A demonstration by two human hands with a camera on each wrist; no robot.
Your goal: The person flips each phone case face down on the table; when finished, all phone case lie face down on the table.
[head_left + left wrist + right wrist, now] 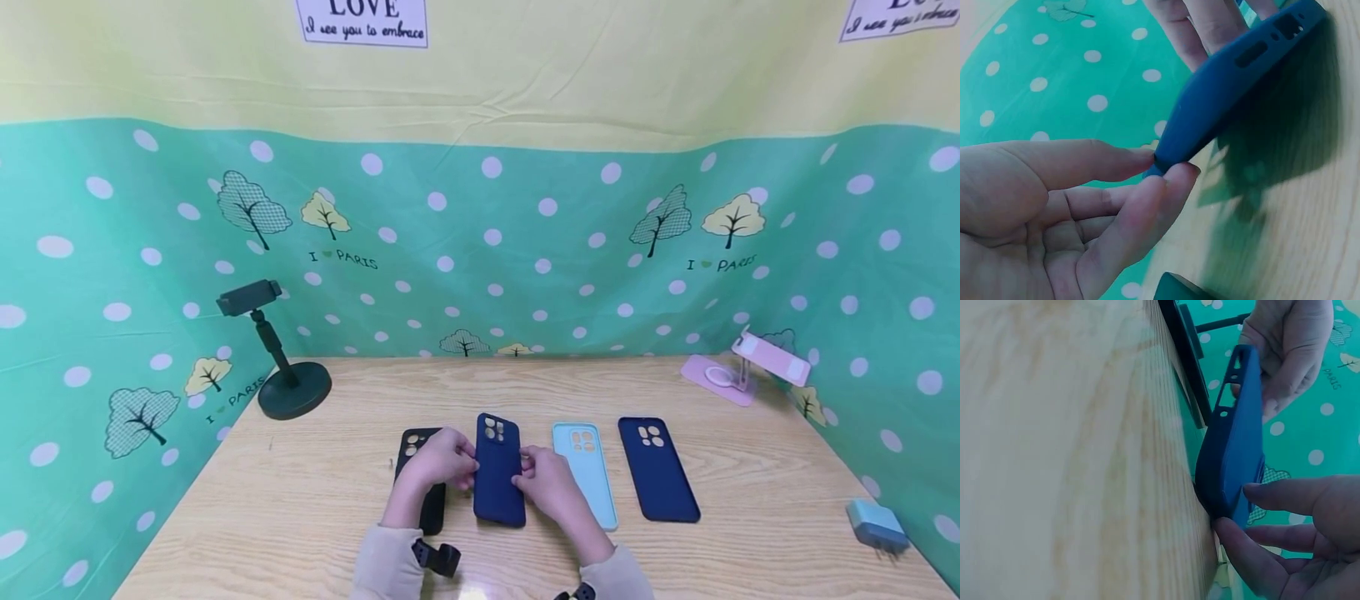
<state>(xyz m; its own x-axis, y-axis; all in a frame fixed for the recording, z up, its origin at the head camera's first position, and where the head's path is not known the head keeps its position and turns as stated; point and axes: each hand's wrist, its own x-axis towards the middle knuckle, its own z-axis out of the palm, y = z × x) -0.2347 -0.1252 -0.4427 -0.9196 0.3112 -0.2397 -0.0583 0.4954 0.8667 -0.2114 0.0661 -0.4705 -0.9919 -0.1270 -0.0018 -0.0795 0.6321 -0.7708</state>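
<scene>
Between both hands is a dark blue phone case (498,479), its camera cutouts at the far end. My left hand (444,460) pinches its left edge between thumb and fingertips, as the left wrist view also shows on the case (1229,81). On the opposite edge my right hand (546,481) grips with thumb and fingers; in the right wrist view the case (1235,444) stands tilted close over the wood. A black phone case (432,508) lies partly hidden under the left hand. Beside the right hand lies a light blue case (592,479).
Farther right on the wooden table (337,517) lies another dark blue case (660,475). A black phone stand (295,390) is at the back left, a pink stand (750,367) at the back right. A blue charger plug (877,527) sits near the right edge.
</scene>
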